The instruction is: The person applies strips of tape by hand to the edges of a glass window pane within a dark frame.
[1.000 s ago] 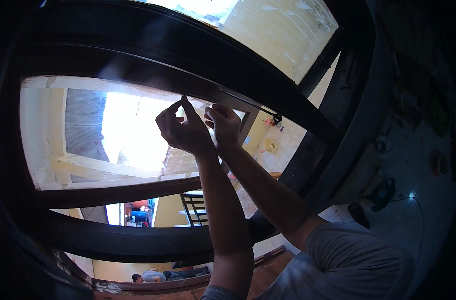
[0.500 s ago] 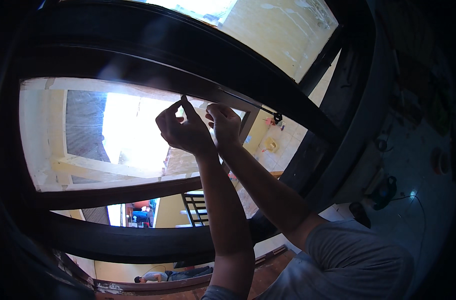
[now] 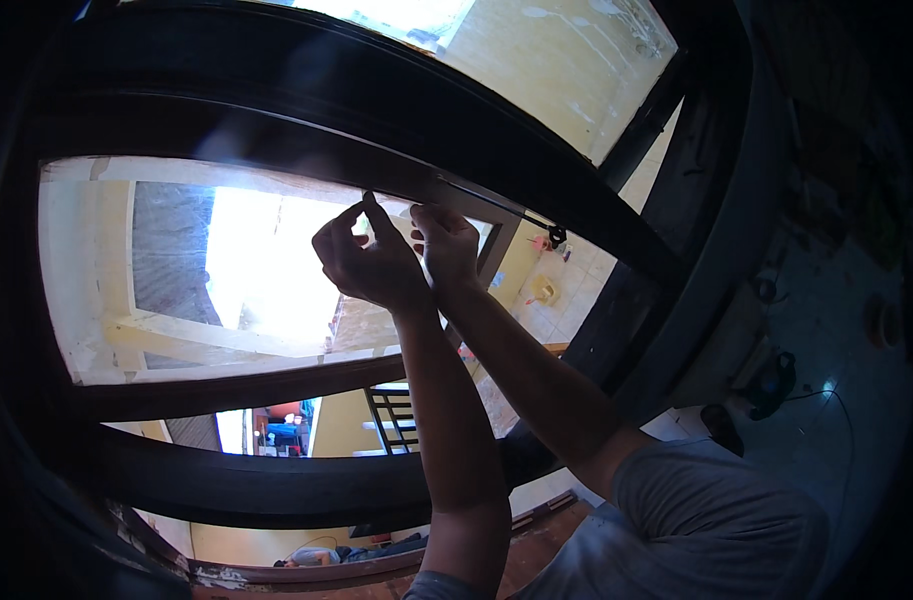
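Observation:
My left hand (image 3: pixel 371 258) is raised to the upper edge of a glass pane (image 3: pixel 166 335) in a dark window sash (image 3: pixel 266 140). Its thumb and a finger are pinched together against that edge; whatever they hold is too small to see. Just to its right is my right hand (image 3: pixel 446 245), fingers curled and pressed together by the same edge, their contents hidden. My wrists overlap in the picture. A pale, uneven strip (image 3: pixel 186 172) runs along the glass beside the sash.
A dark outer frame (image 3: pixel 276 490) surrounds the tilted sash. A thin metal stay (image 3: pixel 496 200) lies at the sash's upper right. Through the opening show a yellow item (image 3: pixel 543 290) and a black railing (image 3: pixel 391 420). A dark green power tool (image 3: pixel 771 385) with a cord lies at right.
My right hand has shifted very slightly, while my left stays at the same place on the edge. The distant person seen below the frame has moved a little lower.

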### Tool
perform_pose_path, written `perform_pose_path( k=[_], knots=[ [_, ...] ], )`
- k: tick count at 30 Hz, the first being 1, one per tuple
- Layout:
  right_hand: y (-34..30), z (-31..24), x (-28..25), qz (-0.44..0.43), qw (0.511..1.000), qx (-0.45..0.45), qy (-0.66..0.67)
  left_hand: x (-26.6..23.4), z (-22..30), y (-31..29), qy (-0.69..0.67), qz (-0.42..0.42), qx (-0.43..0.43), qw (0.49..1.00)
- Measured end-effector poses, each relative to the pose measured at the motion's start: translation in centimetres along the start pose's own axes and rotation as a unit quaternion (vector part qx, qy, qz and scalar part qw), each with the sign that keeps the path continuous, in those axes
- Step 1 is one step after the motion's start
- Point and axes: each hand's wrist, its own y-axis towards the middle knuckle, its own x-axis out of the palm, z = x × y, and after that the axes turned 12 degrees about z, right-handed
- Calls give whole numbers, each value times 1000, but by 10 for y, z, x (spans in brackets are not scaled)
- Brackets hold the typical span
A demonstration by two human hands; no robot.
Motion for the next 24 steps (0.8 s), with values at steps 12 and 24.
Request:
perform_pose_path(
  k=[12,24],
  knots=[
    [2,0,-2,-7,997,-59,-46,0,3,-2,-3,-3,-4,1000],
    [6,3,-2,-17,996,-61,-66,-2,3,-1,4,-14,-16,1000]
  ],
)
